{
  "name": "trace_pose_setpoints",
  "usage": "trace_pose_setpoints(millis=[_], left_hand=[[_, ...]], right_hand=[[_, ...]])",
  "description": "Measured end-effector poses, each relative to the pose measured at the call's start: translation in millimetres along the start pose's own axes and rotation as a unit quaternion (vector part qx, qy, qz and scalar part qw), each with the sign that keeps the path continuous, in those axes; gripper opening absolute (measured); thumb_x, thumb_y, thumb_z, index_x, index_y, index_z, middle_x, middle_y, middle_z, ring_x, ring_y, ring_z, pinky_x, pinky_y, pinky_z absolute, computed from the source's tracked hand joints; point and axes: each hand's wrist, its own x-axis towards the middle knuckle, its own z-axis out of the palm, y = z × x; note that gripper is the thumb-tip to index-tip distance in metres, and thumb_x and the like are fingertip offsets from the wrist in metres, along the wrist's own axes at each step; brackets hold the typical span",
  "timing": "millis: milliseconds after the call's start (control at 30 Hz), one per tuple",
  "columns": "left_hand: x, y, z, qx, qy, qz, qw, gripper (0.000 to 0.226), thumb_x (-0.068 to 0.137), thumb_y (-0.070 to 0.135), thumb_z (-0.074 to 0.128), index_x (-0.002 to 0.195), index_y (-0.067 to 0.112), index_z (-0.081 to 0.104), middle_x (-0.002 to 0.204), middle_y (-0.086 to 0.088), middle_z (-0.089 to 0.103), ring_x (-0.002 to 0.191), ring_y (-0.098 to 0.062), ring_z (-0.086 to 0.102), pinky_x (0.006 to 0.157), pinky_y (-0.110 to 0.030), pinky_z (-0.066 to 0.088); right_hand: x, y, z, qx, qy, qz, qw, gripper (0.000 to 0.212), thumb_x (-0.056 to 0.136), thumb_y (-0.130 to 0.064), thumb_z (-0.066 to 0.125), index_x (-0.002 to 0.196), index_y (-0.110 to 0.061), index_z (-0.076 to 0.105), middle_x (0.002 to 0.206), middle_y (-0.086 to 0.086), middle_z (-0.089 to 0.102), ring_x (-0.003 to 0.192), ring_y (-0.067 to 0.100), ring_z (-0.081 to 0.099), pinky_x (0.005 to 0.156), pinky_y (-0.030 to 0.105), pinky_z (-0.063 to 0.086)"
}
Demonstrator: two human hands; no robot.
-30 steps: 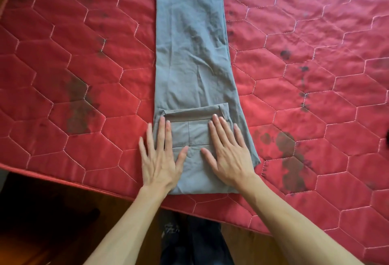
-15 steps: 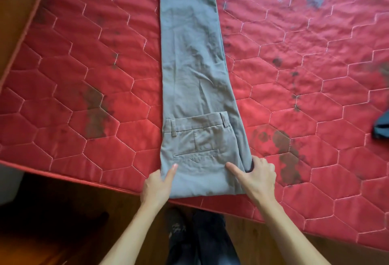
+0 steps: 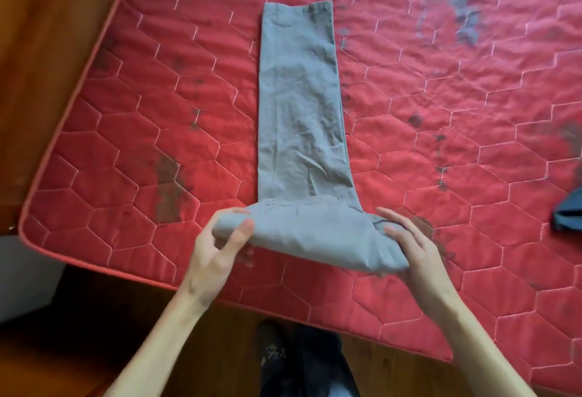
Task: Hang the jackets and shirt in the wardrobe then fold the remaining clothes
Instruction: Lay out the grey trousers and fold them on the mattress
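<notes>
trousers (image 3: 300, 119) long axis 6→12 | left hand (image 3: 214, 248), right hand (image 3: 412, 251) both gripping folded waist end at 6 | legs extend toward 12

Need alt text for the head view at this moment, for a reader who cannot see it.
A left hand and a right hand grip the two ends of the folded waist part of grey trousers, whose legs lie stretched away across a red quilted mattress. A dark blue cloth shows at the right edge.
</notes>
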Motion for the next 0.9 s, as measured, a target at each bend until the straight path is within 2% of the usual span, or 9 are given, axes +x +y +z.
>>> trace_pose_setpoints(millis=[100, 167, 267, 400, 500, 667, 800, 833, 900], left_hand=[[45, 13, 8, 0.052, 0.04, 0.0, 0.998, 0.053, 0.071, 0.048, 0.085, 0.108, 0.016, 0.065, 0.092, -0.003, 0.075, 0.084, -0.018, 0.073, 0.068, -0.031, 0.059], [79, 9, 11, 0.112, 0.086, 0.001, 0.99, 0.049, 0.069, 0.051, 0.085, 0.103, 0.021, 0.065, 0.089, 0.0, 0.076, 0.085, -0.016, 0.073, 0.076, -0.037, 0.059], [130, 4, 17, 0.139, 0.129, -0.017, 0.982, 0.029, 0.083, 0.042, 0.076, 0.091, 0.018, 0.064, 0.072, 0.001, 0.071, 0.067, -0.013, 0.07, 0.074, -0.05, 0.059], [192, 1, 21, 0.235, 0.168, -0.001, 0.958, 0.043, 0.089, 0.046, 0.068, 0.076, 0.005, 0.059, 0.062, -0.005, 0.062, 0.062, -0.027, 0.059, 0.062, -0.041, 0.048], [229, -9, 18, 0.33, 0.147, 0.002, 0.932, 0.046, 0.094, 0.04, 0.063, 0.067, 0.007, 0.046, 0.06, -0.003, 0.048, 0.066, -0.03, 0.045, 0.062, -0.036, 0.027], [255, -31, 25, 0.302, 0.136, -0.047, 0.942, 0.041, 0.098, 0.03, 0.059, 0.068, 0.018, 0.034, 0.066, 0.003, 0.044, 0.073, -0.027, 0.044, 0.065, -0.035, 0.024], [252, -36, 33, 0.255, 0.143, -0.061, 0.954, 0.02, 0.101, 0.027, 0.054, 0.085, 0.018, 0.047, 0.084, -0.001, 0.058, 0.096, -0.038, 0.057, 0.073, -0.039, 0.035], [251, -36, 35, 0.271, 0.146, -0.044, 0.95, 0.012, 0.102, 0.026, 0.052, 0.104, 0.014, 0.053, 0.102, -0.006, 0.062, 0.11, -0.038, 0.056, 0.083, -0.04, 0.039], [248, -34, 45, 0.332, 0.162, 0.055, 0.928, 0.045, 0.102, 0.019, 0.049, 0.145, 0.009, 0.039, 0.143, -0.012, 0.048, 0.136, -0.029, 0.042, 0.109, -0.036, 0.035]], right_hand=[[40, -24, 7, 0.106, 0.008, 0.059, 0.993, 0.039, 0.101, -0.042, 0.043, 0.108, -0.014, 0.07, 0.101, 0.019, 0.074, 0.076, 0.027, 0.073, 0.053, 0.028, 0.054], [70, -40, 15, 0.129, 0.005, 0.08, 0.988, 0.049, 0.101, -0.048, 0.041, 0.105, -0.007, 0.067, 0.088, 0.02, 0.075, 0.071, 0.026, 0.073, 0.053, 0.026, 0.054], [111, -53, 26, 0.115, 0.001, 0.071, 0.991, 0.033, 0.102, -0.041, 0.045, 0.104, -0.015, 0.063, 0.087, 0.016, 0.076, 0.072, 0.022, 0.072, 0.056, 0.025, 0.052], [166, -49, 33, -0.016, 0.007, 0.052, 0.998, 0.013, 0.102, -0.022, 0.051, 0.102, -0.013, 0.06, 0.068, 0.004, 0.072, 0.049, 0.011, 0.062, 0.048, 0.019, 0.047], [204, -34, 34, -0.15, 0.028, 0.045, 0.987, 0.022, 0.098, -0.023, 0.051, 0.089, -0.007, 0.063, 0.057, 0.002, 0.068, 0.042, 0.012, 0.051, 0.054, 0.034, 0.049], [228, -18, 28, -0.246, 0.076, 0.061, 0.964, 0.042, 0.098, -0.037, 0.052, 0.063, -0.014, 0.058, 0.048, 0.0, 0.063, 0.047, 0.014, 0.054, 0.067, 0.042, 0.052], [220, -16, 33, -0.303, 0.196, 0.036, 0.932, 0.021, 0.092, -0.037, 0.062, 0.095, -0.016, 0.062, 0.085, 0.001, 0.07, 0.091, 0.028, 0.065, 0.084, 0.043, 0.049], [217, -19, 38, -0.309, 0.241, -0.038, 0.919, 0.023, 0.09, -0.026, 0.063, 0.11, -0.014, 0.059, 0.101, 0.005, 0.066, 0.103, 0.029, 0.061, 0.09, 0.044, 0.047], [211, -22, 60, -0.357, 0.228, -0.214, 0.88, 0.043, 0.083, -0.01, 0.062, 0.125, -0.006, 0.055, 0.126, 0.013, 0.056, 0.118, 0.031, 0.051, 0.101, 0.043, 0.039]])
